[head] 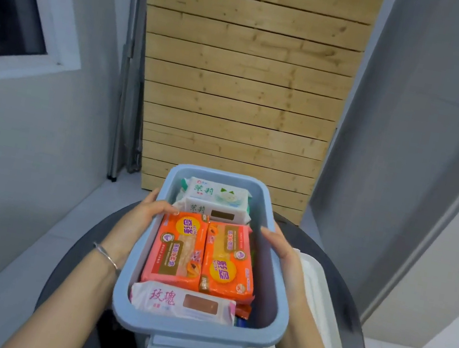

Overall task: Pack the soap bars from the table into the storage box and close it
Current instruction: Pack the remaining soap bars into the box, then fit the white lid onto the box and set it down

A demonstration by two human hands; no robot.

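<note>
Blue plastic storage box (194, 330), packed with wrapped soap bars (177, 253), sits on the dark counter (345, 311). My left hand (146, 220) and right hand (279, 250) grip its side rims, apparently steadying it, with the white lid (316, 281) alongside.

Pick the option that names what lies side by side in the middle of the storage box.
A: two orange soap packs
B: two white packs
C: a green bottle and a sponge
A: two orange soap packs lie flat, side by side, in the middle of the open blue storage box.
</note>
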